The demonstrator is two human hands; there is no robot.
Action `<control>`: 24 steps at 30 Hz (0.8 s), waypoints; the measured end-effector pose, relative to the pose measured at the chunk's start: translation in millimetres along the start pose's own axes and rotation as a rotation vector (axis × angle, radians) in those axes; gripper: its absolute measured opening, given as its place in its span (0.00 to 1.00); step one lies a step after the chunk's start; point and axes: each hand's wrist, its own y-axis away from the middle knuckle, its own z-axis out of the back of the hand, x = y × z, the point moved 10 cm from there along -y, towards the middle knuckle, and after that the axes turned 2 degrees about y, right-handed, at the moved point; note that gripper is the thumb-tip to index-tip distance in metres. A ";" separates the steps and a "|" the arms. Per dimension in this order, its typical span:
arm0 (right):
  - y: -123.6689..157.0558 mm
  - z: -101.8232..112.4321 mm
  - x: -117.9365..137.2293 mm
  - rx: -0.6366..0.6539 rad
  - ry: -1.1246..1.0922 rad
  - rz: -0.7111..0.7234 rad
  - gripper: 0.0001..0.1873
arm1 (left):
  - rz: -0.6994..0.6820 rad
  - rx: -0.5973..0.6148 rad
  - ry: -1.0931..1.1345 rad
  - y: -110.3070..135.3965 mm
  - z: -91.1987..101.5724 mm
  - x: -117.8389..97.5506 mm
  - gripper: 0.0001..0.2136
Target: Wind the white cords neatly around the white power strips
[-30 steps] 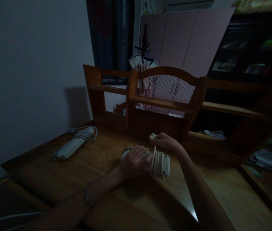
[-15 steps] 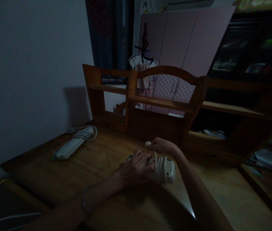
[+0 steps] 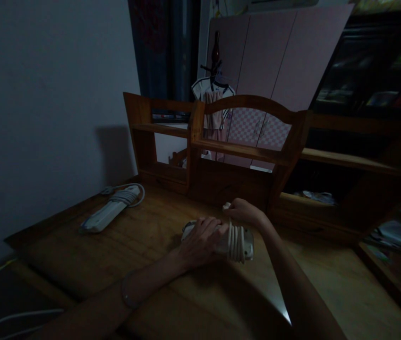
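Observation:
A white power strip (image 3: 246, 245) lies on the wooden desk (image 3: 157, 264) with its white cord (image 3: 234, 241) wound round it in several turns. My left hand (image 3: 202, 241) is closed over the strip's left half and pins it to the desk. My right hand (image 3: 244, 212) sits just behind the strip, fingers pinched on the cord's white plug end (image 3: 226, 206). A thin bracelet circles my left wrist.
A second white power strip (image 3: 110, 212) with a coiled cord lies at the desk's far left by the wall. A wooden shelf unit (image 3: 243, 151) stands along the desk's back. Loose white cables (image 3: 16, 318) hang off the left edge. Papers lie low at the right.
My right hand has carried the plug end down and round behind the strip, then up a little. The strip shifted slightly under my left hand.

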 end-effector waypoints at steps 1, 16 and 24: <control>0.6 -0.2 1.7 0.005 0.006 0.003 0.15 | -0.011 -0.007 -0.016 0.0 0.9 -0.5 0.27; 24.1 14.1 21.9 -0.007 0.199 -0.044 0.14 | -0.112 -0.051 -0.075 2.4 3.0 -5.8 0.29; 15.9 3.6 22.6 0.025 0.237 0.003 0.14 | -0.117 -0.021 -0.059 3.8 0.2 -6.9 0.31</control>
